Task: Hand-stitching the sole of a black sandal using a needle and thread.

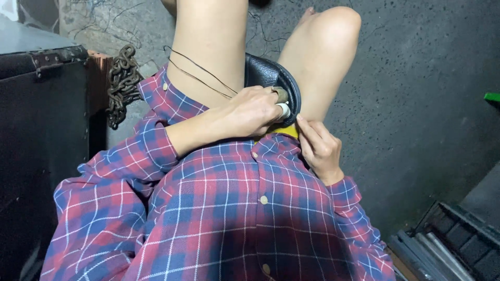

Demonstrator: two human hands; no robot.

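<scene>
I sit on a black padded seat with bare knees and a plaid shirt. My left hand is closed around a small white and brass cylindrical piece at the seat's front edge. Two thin dark wires run from that hand across my left thigh. My right hand is just to the right, fingers curled, with the fingertips touching the seat rim above a strip of yellow. Whether it pinches anything is hidden.
A rusty chain hangs beside a black metal cabinet on the left. A dark slatted metal crate lies at the bottom right. A green object shows at the right edge. Rough concrete floor lies beyond my knees.
</scene>
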